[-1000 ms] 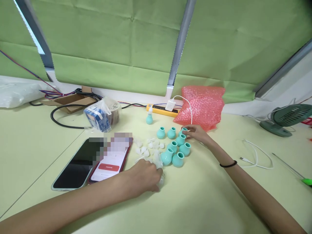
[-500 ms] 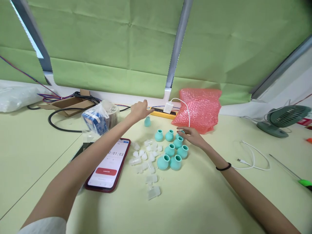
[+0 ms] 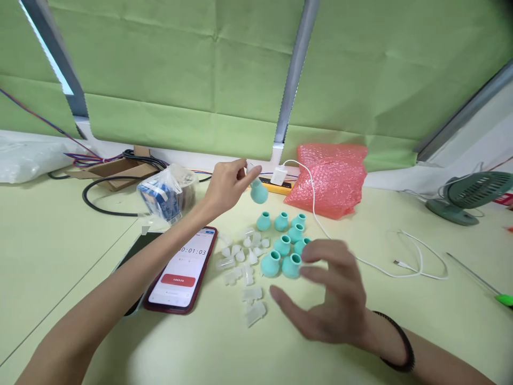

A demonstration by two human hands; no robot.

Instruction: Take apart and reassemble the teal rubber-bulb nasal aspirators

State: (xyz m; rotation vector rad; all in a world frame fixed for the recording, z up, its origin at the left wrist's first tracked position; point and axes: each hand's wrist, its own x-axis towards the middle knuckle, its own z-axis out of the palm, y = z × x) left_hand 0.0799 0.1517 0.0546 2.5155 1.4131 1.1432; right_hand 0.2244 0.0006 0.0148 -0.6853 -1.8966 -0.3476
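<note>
**Teal bulb lifted clear of its cluster**

Green paper sheets [image 3: 224, 69] hang behind a pale yellow-green surface [image 3: 60, 230], the backdrop to everything else. Taking the cluster of small teal rubber bulbs [image 3: 282, 243] standing mouth-up on the surface as the landmark: beyond it to the right lies a pink bubble-wrap bag [image 3: 334, 176], its contents hidden; beyond it to the left sits a clear plastic bag [image 3: 168, 190] holding something blue and white. Left of the cluster lies a red-cased phone [image 3: 180, 270] showing a timer, probably placed face-up so it can be read.

The left hand [image 3: 224, 184] is raised beyond the cluster, fingers pinched on the white tip of a teal bulb with a clear nozzle [image 3: 257, 190], which hangs below the grip, clear of the surface. The right hand [image 3: 328, 299] hovers just in front of the cluster, fingers spread, holding nothing. Small translucent plastic caps [image 3: 244, 262] are scattered between cluster and phone, loose.
</note>
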